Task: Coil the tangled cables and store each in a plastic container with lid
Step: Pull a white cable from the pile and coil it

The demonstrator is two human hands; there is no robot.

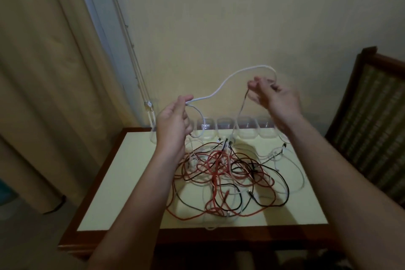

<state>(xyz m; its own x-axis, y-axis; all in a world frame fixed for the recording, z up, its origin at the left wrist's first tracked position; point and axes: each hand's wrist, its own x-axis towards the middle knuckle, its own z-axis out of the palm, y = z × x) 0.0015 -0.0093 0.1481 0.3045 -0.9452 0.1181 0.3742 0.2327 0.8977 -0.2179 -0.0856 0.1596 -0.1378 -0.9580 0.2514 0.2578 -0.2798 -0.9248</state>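
**Dim, warm light and soft focus**

The room is dim with a yellowish cast and little contrast. Soft forearm shadows fall on the table [122, 182]. The right hand [278, 98] is motion-blurred. The wide lens bends the curtain [43, 72] at the left edge.

Two bare hands are raised, the left hand [173, 125] and the right hand [278, 98]. One thin white round cable [228, 79] is pinched between them. Under the grip lies one heap of cords [221, 177]: red braided cables [190, 218], black thin cables [285, 184] and more white ones, too knotted to count singly. Beyond the grip, clear plastic containers [225, 126] stand in one row, at least five showing. There is one cream-topped wooden table [122, 182] and one wooden chair with striped back [372, 103].
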